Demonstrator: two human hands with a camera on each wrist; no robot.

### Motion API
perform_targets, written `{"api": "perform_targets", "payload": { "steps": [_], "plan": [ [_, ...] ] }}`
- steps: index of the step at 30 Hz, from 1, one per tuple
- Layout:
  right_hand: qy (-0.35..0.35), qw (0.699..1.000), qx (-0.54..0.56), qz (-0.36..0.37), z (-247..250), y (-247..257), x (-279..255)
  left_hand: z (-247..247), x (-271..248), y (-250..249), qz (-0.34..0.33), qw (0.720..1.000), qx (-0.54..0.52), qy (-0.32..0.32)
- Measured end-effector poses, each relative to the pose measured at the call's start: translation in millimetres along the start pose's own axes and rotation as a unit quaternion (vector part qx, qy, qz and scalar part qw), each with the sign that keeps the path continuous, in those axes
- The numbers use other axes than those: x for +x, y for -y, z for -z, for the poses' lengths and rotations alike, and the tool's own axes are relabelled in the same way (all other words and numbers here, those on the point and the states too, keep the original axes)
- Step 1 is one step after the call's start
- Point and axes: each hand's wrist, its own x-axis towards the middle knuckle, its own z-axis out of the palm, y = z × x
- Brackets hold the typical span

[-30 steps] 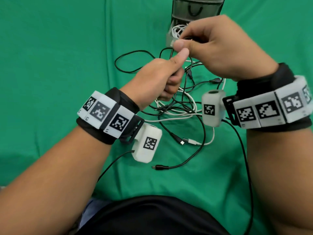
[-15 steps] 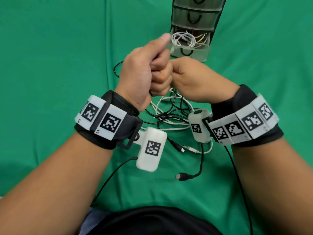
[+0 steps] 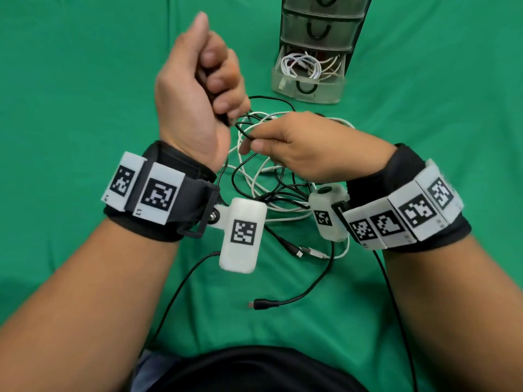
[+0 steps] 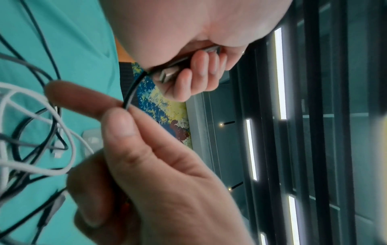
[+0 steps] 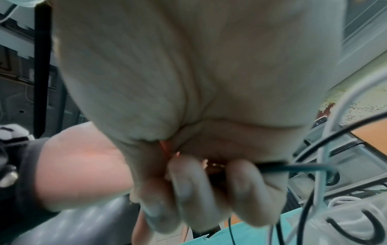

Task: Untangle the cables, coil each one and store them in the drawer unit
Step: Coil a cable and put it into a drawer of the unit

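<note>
A tangle of black and white cables [image 3: 278,193] lies on the green cloth [image 3: 85,80] between my wrists. My left hand [image 3: 223,107] is raised in a fist and grips the metal USB plug [image 4: 169,74] of a black cable [image 4: 134,87]. Just to its right and lower, my right hand [image 3: 254,141] pinches that same black cable [image 5: 297,167] between thumb and fingers, a short span from the plug. The dark drawer unit [image 3: 319,29] stands at the back, its bottom drawer [image 3: 308,90] pulled out with coiled white cables [image 3: 305,65] inside.
A loose black plug end [image 3: 263,304] lies on the cloth near my body. Two small plugs, black and white [image 3: 307,251], meet below the tangle. Thin black leads run from both wrist cameras toward me. Green cloth stretches out to the left and right.
My hands were pressed together as fists; now they have parted. The left hand rose with the plug, and the right hand dropped lower and to the right along the black cable.
</note>
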Motion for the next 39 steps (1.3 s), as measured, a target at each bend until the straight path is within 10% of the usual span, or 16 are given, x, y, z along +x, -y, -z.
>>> {"api": "perform_targets", "payload": {
  "steps": [9, 16, 19, 27, 33, 39],
  "plan": [
    [0.018, 0.998, -0.048, 0.043, 4.1, 10.1, -6.6, 12.2, 2.0, 21.5, -0.098, 0.968, 0.227, -0.048],
    [-0.015, 1.000, 0.014, 0.015, 29.3, -0.6, -22.9, 20.1, -1.8, 28.8, 0.037, 0.799, 0.586, 0.127],
    [-0.014, 1.000, 0.015, -0.021, 31.4, -13.5, -22.8, 17.3, -5.8, 23.3, 0.100, 0.778, 0.596, 0.169],
    [-0.112, 0.986, 0.054, -0.112, 37.9, -46.4, -22.4, 23.6, -7.0, 14.6, 0.103, 0.877, 0.441, 0.164],
    [-0.142, 0.930, 0.310, -0.135, 37.7, -58.8, -26.4, 26.2, -9.4, 8.1, 0.089, 0.909, 0.381, 0.147],
    [-0.165, 0.904, 0.345, -0.189, 35.1, -74.5, -29.0, 25.4, -13.2, 2.7, 0.083, 0.923, 0.344, 0.153]
  ]
}}
